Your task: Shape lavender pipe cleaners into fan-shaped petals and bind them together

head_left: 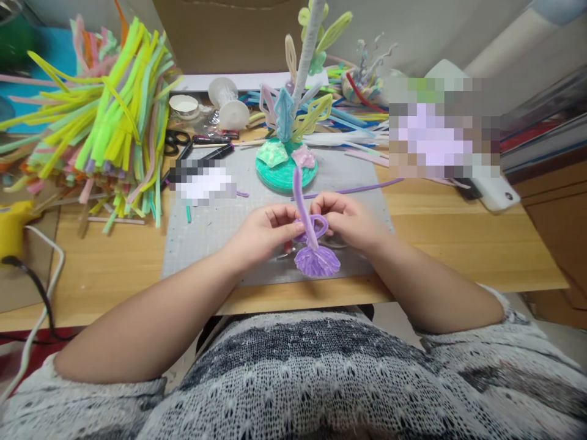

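Note:
Between my two hands is a purple pipe-cleaner flower (317,261), its ruffled head hanging down toward me and its stem (300,195) slanting up and away. A purple loop (324,225) sticks out from the stem. My left hand (274,229) pinches at the loop's left side, thumb and fingertips together. On the other side my right hand (342,219) has its fingers curled closed against the loop. Behind them stands a round green base (285,174) with a white-wrapped stalk (306,61) and pastel pipe-cleaner leaves. A loose purple pipe cleaner (358,189) lies beyond my right hand.
A grey cutting mat (192,244) lies under my hands. Heaped bundles of coloured pipe cleaners (114,116) fill the left side. Black scissors (177,142), markers (211,154) and a wire spool (229,104) sit behind. A yellow glue gun (13,229) with a cord is at far left.

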`<control>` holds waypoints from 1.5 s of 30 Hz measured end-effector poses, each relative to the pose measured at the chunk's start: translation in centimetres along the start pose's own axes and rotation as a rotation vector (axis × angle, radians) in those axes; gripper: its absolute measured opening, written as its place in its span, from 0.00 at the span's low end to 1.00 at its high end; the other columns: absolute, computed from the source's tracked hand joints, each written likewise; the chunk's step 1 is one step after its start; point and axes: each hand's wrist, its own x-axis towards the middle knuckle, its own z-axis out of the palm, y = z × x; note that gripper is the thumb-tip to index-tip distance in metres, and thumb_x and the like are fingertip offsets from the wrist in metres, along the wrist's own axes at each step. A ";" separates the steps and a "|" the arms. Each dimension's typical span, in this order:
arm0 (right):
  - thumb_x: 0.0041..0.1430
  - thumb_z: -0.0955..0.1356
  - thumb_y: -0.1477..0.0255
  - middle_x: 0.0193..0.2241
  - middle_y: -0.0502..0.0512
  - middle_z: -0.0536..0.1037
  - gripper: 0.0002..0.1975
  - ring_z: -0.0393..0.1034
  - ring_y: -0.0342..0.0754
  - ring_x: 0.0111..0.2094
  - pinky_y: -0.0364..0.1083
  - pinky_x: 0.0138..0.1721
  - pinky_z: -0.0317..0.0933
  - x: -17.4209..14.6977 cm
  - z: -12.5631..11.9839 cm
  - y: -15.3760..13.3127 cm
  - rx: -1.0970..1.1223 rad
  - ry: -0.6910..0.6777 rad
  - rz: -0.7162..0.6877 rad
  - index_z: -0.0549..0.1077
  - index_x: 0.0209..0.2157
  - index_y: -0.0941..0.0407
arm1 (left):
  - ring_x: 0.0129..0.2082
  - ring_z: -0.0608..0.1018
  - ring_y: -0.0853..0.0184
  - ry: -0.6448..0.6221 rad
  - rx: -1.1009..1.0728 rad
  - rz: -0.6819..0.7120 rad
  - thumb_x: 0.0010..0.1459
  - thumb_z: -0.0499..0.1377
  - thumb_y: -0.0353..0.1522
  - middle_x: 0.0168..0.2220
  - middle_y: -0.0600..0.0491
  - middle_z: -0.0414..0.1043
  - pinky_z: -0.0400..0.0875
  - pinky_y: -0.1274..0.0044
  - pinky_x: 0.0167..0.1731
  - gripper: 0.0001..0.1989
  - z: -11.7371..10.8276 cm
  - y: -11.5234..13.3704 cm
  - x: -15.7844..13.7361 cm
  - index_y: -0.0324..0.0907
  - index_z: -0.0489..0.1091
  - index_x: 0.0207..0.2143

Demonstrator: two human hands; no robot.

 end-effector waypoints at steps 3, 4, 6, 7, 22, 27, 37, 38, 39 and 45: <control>0.43 0.67 0.77 0.16 0.42 0.65 0.06 0.52 0.35 0.16 0.36 0.17 0.45 0.2 0.0 0.3 0.265 -0.070 0.143 0.65 0.26 0.57 | 0.18 0.70 0.76 0.028 -0.038 -0.015 0.46 0.68 0.32 0.23 0.56 0.73 0.65 0.82 0.19 0.11 -0.1 -0.2 0.1 0.37 0.71 0.29; 0.43 0.68 0.76 0.16 0.42 0.65 0.08 0.52 0.35 0.15 0.36 0.17 0.44 0.3 0.0 0.4 0.320 -0.098 0.159 0.64 0.28 0.56 | 0.18 0.70 0.76 0.031 -0.057 -0.018 0.46 0.68 0.32 0.23 0.55 0.73 0.65 0.82 0.19 0.11 -0.1 -0.2 0.1 0.37 0.71 0.29; 0.45 0.70 0.75 0.17 0.41 0.65 0.10 0.51 0.35 0.15 0.36 0.16 0.43 0.3 0.1 0.6 0.335 -0.144 0.141 0.64 0.30 0.55 | 0.19 0.71 0.76 0.012 -0.101 -0.030 0.46 0.69 0.32 0.24 0.55 0.73 0.65 0.82 0.19 0.11 -0.1 -0.2 0.0 0.36 0.71 0.29; 0.46 0.71 0.74 0.17 0.41 0.65 0.11 0.51 0.35 0.15 0.36 0.16 0.44 0.3 0.1 0.6 0.296 -0.153 0.107 0.64 0.31 0.55 | 0.20 0.71 0.76 -0.008 -0.124 -0.036 0.45 0.69 0.33 0.25 0.55 0.73 0.65 0.82 0.19 0.12 -0.1 -0.1 -0.1 0.36 0.72 0.29; 0.54 0.70 0.70 0.44 0.59 0.73 0.20 0.68 0.52 0.41 0.52 0.44 0.63 0.7 -2.1 0.9 -0.959 0.220 -0.651 0.69 0.49 0.54 | 0.19 0.71 0.77 -0.077 -0.278 -0.063 0.45 0.70 0.32 0.23 0.56 0.72 0.66 0.85 0.17 0.11 -0.2 0.8 -0.3 0.37 0.72 0.29; 0.59 0.67 0.70 0.43 0.57 0.73 0.08 0.68 0.53 0.46 0.55 0.50 0.60 -1.0 -0.5 0.8 -0.751 0.294 -0.963 0.71 0.42 0.51 | 0.17 0.72 0.75 -0.010 -0.264 -0.039 0.47 0.68 0.34 0.22 0.55 0.73 0.66 0.85 0.15 0.12 -0.2 0.9 -0.2 0.38 0.69 0.30; 0.56 0.67 0.71 0.40 0.59 0.76 0.10 0.70 0.55 0.45 0.55 0.47 0.63 -0.7 -0.7 1.7 -0.723 -0.157 -0.678 0.72 0.42 0.56 | 0.23 0.78 0.74 0.079 -0.329 0.018 0.44 0.69 0.26 0.25 0.56 0.76 0.72 0.86 0.22 0.14 -0.3 1.6 -0.2 0.38 0.68 0.33; 0.57 0.68 0.71 0.41 0.60 0.76 0.12 0.69 0.55 0.46 0.56 0.48 0.62 -0.6 -0.7 1.6 -0.785 -0.203 -0.674 0.72 0.43 0.56 | 0.23 0.78 0.74 0.098 -0.335 0.027 0.45 0.68 0.26 0.25 0.56 0.76 0.73 0.85 0.22 0.13 -0.3 1.7 -0.2 0.38 0.68 0.32; 0.57 0.68 0.70 0.40 0.59 0.76 0.12 0.69 0.54 0.46 0.57 0.48 0.62 -0.5 -0.6 1.6 -0.833 -0.257 -0.681 0.72 0.44 0.55 | 0.23 0.77 0.75 0.118 -0.343 0.032 0.46 0.67 0.25 0.25 0.56 0.76 0.73 0.85 0.23 0.11 -0.3 1.8 -0.2 0.38 0.68 0.32; 0.66 0.61 0.70 0.31 0.54 0.76 0.10 0.70 0.47 0.38 0.49 0.41 0.64 0.1 -0.3 1.5 -0.904 -0.395 -0.896 0.73 0.37 0.53 | 0.24 0.77 0.78 0.208 -0.405 -0.015 0.51 0.62 0.22 0.25 0.57 0.74 0.74 0.89 0.26 0.04 -0.3 2.3 0.0 0.37 0.70 0.29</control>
